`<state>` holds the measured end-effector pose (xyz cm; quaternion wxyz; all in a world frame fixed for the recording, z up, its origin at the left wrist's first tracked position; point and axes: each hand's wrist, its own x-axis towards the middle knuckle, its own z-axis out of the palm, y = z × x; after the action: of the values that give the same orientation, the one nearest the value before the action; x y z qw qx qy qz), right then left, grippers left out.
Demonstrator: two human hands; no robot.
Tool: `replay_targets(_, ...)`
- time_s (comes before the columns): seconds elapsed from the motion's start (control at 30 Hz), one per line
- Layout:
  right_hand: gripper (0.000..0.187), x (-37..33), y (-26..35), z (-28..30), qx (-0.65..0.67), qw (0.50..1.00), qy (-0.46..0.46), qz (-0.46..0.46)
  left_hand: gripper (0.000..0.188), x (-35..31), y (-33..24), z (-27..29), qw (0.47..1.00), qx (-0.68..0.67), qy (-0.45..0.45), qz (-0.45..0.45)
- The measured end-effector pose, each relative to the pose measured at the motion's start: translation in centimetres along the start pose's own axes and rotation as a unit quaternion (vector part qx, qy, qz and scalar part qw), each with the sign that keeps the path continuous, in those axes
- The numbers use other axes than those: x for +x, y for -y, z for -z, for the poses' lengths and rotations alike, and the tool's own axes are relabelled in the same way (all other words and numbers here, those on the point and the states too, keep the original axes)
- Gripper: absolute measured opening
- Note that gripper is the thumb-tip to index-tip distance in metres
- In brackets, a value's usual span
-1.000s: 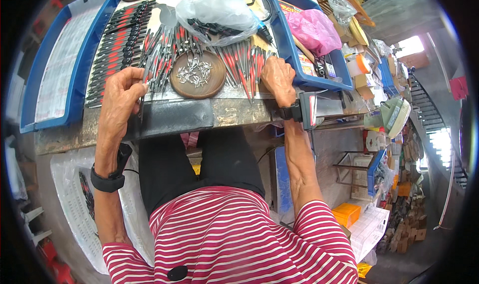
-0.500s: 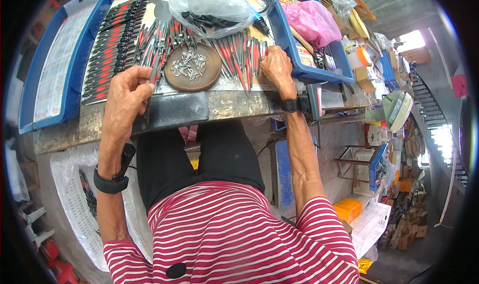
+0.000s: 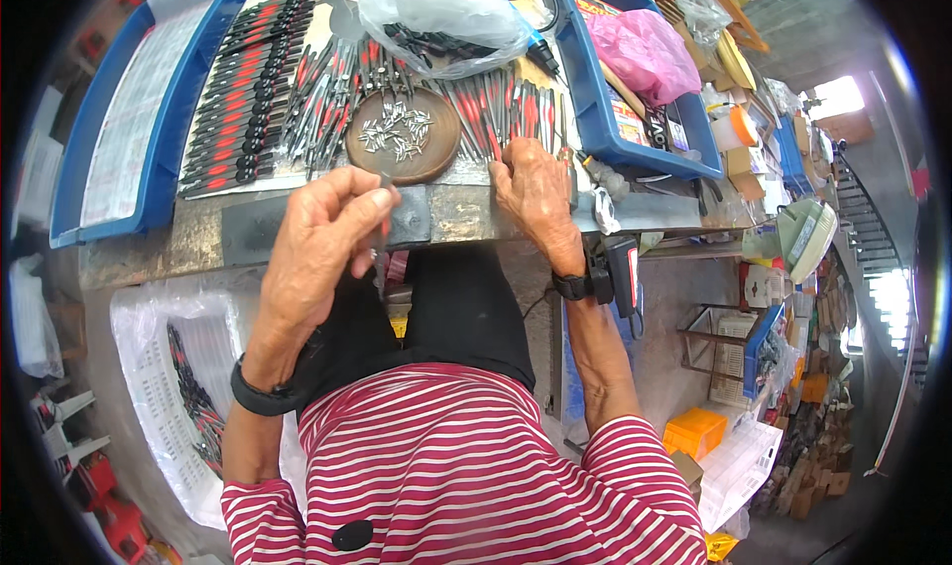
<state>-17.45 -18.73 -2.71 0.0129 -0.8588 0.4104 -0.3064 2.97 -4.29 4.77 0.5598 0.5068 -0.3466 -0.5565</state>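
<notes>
My left hand (image 3: 332, 223), in front of the table edge, pinches a slim black-and-red pen-like tool (image 3: 383, 240) between thumb and fingers, its lower end hanging down. My right hand (image 3: 535, 190) is over the table's front edge, fingers curled at the near end of a row of slim red-and-grey tools (image 3: 479, 109); what its fingertips hold, if anything, is hidden. Between and beyond my hands is a round brown wooden dish (image 3: 442, 158) with many small silver metal pins (image 3: 397, 130). Left of the dish more slim tools (image 3: 322, 99) lie loosely bunched.
Neat stacks of black-and-red tools (image 3: 238, 99) lie at the left, beside a blue tray (image 3: 159, 203) holding paper. A clear plastic bag (image 3: 436, 9) covers dark parts at the back. Another blue tray (image 3: 635, 153) with a pink bag (image 3: 650, 54) stands right. Below is a plastic-lined white crate (image 3: 149, 376).
My left hand has moved right and toward me, off the tabletop, with the slim tool in it. My right hand has come nearer and slightly left, its fingers curled lower. The view has shifted slightly.
</notes>
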Motion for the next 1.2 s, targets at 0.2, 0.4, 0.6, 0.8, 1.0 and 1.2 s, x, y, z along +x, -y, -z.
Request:
replay_targets(0.2, 0.018, 0.8, 0.5, 1.0, -0.003, 0.999, 0.042, -0.029, 0.022, -1.8, 0.8, -1.4, 0.999, -0.037, -0.001, 0.004)
replay_targets(0.4, 0.012, 0.6, 3.2, 4.1, 0.117, 0.968, 0.141, -0.170, 0.018, -2.8, 1.9, -2.0, 0.998, -0.033, -0.047, -0.012)
replay_targets(0.6, 0.024, -2.6, 7.6, 6.5, 0.545, 0.751, 0.239, -0.285, 0.013, -3.2, 2.6, -1.9, 0.998, -0.024, -0.061, 0.002)
replay_targets(0.8, 0.066, -4.2, 10.3, 6.1, 0.602, 0.725, 0.239, -0.234, 0.012, -3.6, 3.6, -1.7, 0.998, -0.020, -0.057, -0.026)
replay_targets(1.0, 0.074, -4.5, 11.1, 5.9, 0.594, 0.722, 0.268, -0.234, 0.011, -3.7, 4.3, -1.5, 0.996, -0.062, -0.058, -0.012)
replay_targets(1.2, 0.081, -4.6, 11.1, 5.5, 0.596, 0.704, 0.300, -0.243, 0.010, -3.3, 5.1, -1.3, 0.993, -0.102, -0.049, 0.022)
